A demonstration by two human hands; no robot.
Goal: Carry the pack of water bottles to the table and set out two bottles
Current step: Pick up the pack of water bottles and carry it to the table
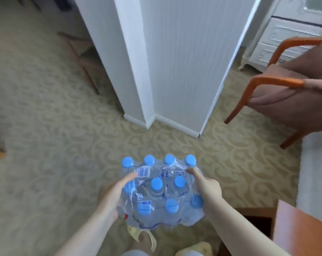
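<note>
Currently held at waist height above the patterned beige carpet (67, 137): shrink-wrapped clear plastic pack of water bottles with blue caps (161, 193), caps facing up. Gripped from both flanks. Left hand (114, 193) pressed flat against the left side of the pack, fingers spread over the film, thumb reaching up toward the white barcode label (142, 171). Right hand (206, 189) clamped on the right side, forefinger hooked over the top film near the far right cap. Opposed side pressure judged necessary because the wrap offers no handle and the film is slack; support beneath the pack not visible.

Wrap apparently unopened; no bottle removed. Carrying step judged in progress; setting out of two bottles not yet begun.

Surroundings: white wall corner with baseboard (156, 71) directly ahead; orange-framed wooden chair with pinkish upholstery (289, 89) to the right; edge of a reddish-brown wooden surface (300, 230) at lower right, possibly the destination table, not confirmed. Feet in yellow slippers (200, 246) below the pack.

Risk: loose film slipping under the fingers; pack tilting toward the unsupported far row.
</note>
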